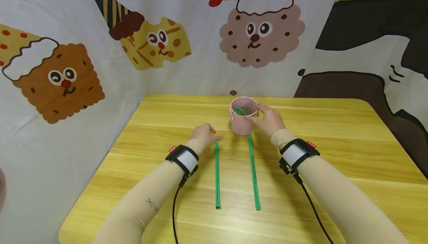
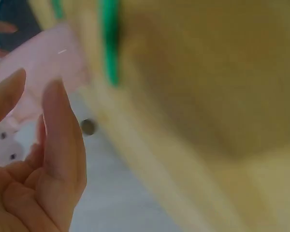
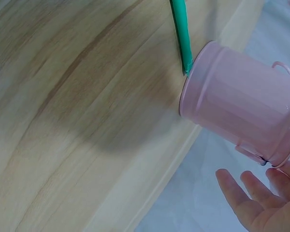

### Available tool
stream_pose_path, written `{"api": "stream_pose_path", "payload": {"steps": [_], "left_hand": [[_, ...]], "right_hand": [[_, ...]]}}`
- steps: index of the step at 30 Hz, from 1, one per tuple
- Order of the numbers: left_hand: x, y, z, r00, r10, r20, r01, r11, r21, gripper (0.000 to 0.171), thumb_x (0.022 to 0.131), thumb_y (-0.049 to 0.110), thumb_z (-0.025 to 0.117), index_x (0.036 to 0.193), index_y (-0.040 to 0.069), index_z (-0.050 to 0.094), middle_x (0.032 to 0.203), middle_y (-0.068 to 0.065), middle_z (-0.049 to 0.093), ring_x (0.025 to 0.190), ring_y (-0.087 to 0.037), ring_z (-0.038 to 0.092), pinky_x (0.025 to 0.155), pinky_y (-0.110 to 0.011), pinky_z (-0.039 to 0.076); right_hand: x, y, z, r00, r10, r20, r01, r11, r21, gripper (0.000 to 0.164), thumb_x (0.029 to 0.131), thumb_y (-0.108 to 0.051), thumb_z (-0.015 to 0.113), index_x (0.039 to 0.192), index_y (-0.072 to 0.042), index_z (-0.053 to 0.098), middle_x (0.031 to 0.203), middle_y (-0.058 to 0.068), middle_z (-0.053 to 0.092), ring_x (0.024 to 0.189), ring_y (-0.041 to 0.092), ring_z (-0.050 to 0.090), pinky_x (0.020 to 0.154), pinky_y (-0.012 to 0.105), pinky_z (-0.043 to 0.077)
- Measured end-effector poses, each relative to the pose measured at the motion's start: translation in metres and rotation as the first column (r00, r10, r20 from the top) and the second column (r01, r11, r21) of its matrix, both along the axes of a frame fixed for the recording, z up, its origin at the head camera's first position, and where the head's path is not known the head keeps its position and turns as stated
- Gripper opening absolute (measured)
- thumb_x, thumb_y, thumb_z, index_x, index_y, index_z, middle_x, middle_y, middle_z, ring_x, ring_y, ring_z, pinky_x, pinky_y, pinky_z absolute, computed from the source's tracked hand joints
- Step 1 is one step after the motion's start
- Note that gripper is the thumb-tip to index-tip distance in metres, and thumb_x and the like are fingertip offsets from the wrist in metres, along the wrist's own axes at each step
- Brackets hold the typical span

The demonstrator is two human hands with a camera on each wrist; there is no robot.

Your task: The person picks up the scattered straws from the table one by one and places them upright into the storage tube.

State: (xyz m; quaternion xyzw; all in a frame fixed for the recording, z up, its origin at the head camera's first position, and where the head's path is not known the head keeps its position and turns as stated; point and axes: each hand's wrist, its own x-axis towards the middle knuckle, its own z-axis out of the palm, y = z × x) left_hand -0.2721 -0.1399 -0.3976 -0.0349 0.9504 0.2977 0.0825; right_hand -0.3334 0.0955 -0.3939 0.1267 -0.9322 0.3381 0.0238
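A small pink metal bucket (image 1: 241, 124) with side handles stands near the table's back edge, something green (image 1: 239, 111) inside it. My right hand (image 1: 270, 120) holds the bucket at its right rim, thumb in front and fingers behind. In the right wrist view, several fingers (image 3: 253, 193) extend beside the rim. To the bucket's left, my left hand (image 1: 204, 134) hovers with thumb and fingers apart and nothing between them. Below that hand lies a thin green printed strip (image 1: 217, 177); a second green strip (image 1: 254, 173) runs from the bucket's base toward me.
The wooden table (image 1: 150, 121) ends at a white cloth backdrop (image 1: 200, 77) with cartoon biscuits. A black cable (image 1: 174, 207) trails from the left wrist strap, another cable (image 1: 315, 214) from the right one.
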Motion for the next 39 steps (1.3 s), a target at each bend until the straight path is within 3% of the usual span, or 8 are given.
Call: {"api": "stream_pose_path", "payload": {"steps": [3, 7, 12, 19, 24, 29, 33, 39], "left_hand": [[0.002, -0.003, -0.015, 0.995, -0.004, 0.098, 0.012, 0.997, -0.076, 0.038, 0.088, 0.042, 0.074, 0.086, 0.004, 0.069, 0.079, -0.003, 0.066, 0.065, -0.014, 0.054, 0.058, -0.025, 0.047], [0.003, -0.001, -0.028, 0.979, -0.050, 0.199, 0.083, 0.983, -0.166, 0.052, 0.086, 0.049, 0.073, 0.062, 0.006, 0.057, 0.056, -0.002, 0.055, 0.046, -0.012, 0.046, 0.045, -0.023, 0.038], [0.000, 0.003, -0.033, 0.969, -0.082, 0.235, 0.127, 0.975, -0.183, 0.042, 0.089, 0.039, 0.073, 0.068, 0.009, 0.055, 0.059, -0.004, 0.060, 0.044, -0.015, 0.054, 0.043, -0.024, 0.046], [-0.009, -0.009, -0.029, 0.957, -0.042, 0.287, 0.046, 0.999, -0.007, 0.021, 0.094, 0.020, 0.069, 0.087, 0.002, 0.062, 0.074, -0.011, 0.067, 0.061, -0.021, 0.069, 0.056, -0.031, 0.061], [-0.018, -0.025, -0.004, 0.972, -0.056, 0.229, 0.034, 0.995, 0.096, 0.022, 0.097, 0.019, 0.064, 0.096, -0.002, 0.069, 0.091, -0.015, 0.073, 0.079, -0.028, 0.074, 0.069, -0.036, 0.063], [-0.031, -0.039, 0.036, 0.987, -0.084, 0.134, 0.066, 0.988, 0.140, 0.029, 0.101, 0.022, 0.058, 0.112, -0.004, 0.065, 0.114, -0.020, 0.069, 0.098, -0.030, 0.072, 0.074, -0.032, 0.063], [-0.038, -0.042, 0.067, 0.998, -0.068, 0.003, 0.066, 0.978, 0.198, 0.033, 0.104, 0.021, 0.052, 0.122, -0.005, 0.061, 0.120, -0.021, 0.064, 0.104, -0.034, 0.068, 0.079, -0.034, 0.062], [-0.046, -0.030, 0.095, 0.968, -0.100, -0.232, 0.135, 0.981, 0.138, 0.034, 0.105, 0.024, 0.050, 0.124, 0.000, 0.063, 0.113, -0.017, 0.068, 0.095, -0.031, 0.068, 0.079, -0.033, 0.060]], "right_hand": [[0.000, -0.001, 0.000, 1.000, 0.000, 0.007, 0.000, 1.000, 0.004, 0.075, 0.092, -0.043, 0.068, 0.149, -0.003, 0.042, 0.156, 0.016, 0.038, 0.144, 0.041, 0.034, 0.117, 0.057, 0.032], [0.001, -0.001, 0.000, 1.000, 0.002, 0.003, -0.002, 1.000, 0.010, 0.075, 0.093, -0.043, 0.068, 0.150, -0.002, 0.041, 0.156, 0.017, 0.038, 0.145, 0.041, 0.034, 0.118, 0.057, 0.031], [0.002, 0.001, 0.000, 1.000, 0.003, -0.004, -0.003, 1.000, 0.023, 0.075, 0.093, -0.041, 0.068, 0.150, -0.001, 0.039, 0.157, 0.017, 0.036, 0.145, 0.042, 0.032, 0.119, 0.056, 0.030], [0.002, 0.002, -0.001, 1.000, 0.017, -0.017, -0.016, 0.997, 0.074, 0.073, 0.094, -0.040, 0.067, 0.151, -0.002, 0.039, 0.158, 0.017, 0.034, 0.144, 0.043, 0.034, 0.118, 0.057, 0.031], [0.003, 0.003, 0.001, 0.999, 0.029, -0.013, -0.027, 0.992, 0.122, 0.077, 0.093, -0.043, 0.067, 0.153, -0.005, 0.036, 0.159, 0.015, 0.033, 0.143, 0.044, 0.035, 0.116, 0.059, 0.032], [0.002, 0.005, 0.003, 0.998, 0.064, 0.024, -0.066, 0.991, 0.115, 0.082, 0.092, -0.041, 0.069, 0.155, -0.006, 0.030, 0.162, 0.019, 0.025, 0.146, 0.046, 0.027, 0.118, 0.061, 0.026], [0.003, 0.007, 0.005, 0.995, 0.090, 0.051, -0.093, 0.995, 0.048, 0.090, 0.090, -0.040, 0.072, 0.158, -0.008, 0.023, 0.165, 0.020, 0.016, 0.149, 0.047, 0.017, 0.119, 0.064, 0.020], [0.009, 0.009, 0.019, 0.994, 0.102, -0.025, -0.104, 0.988, -0.114, 0.092, 0.086, -0.043, 0.075, 0.158, -0.014, 0.026, 0.166, 0.009, 0.017, 0.152, 0.039, 0.017, 0.119, 0.063, 0.021]]}}
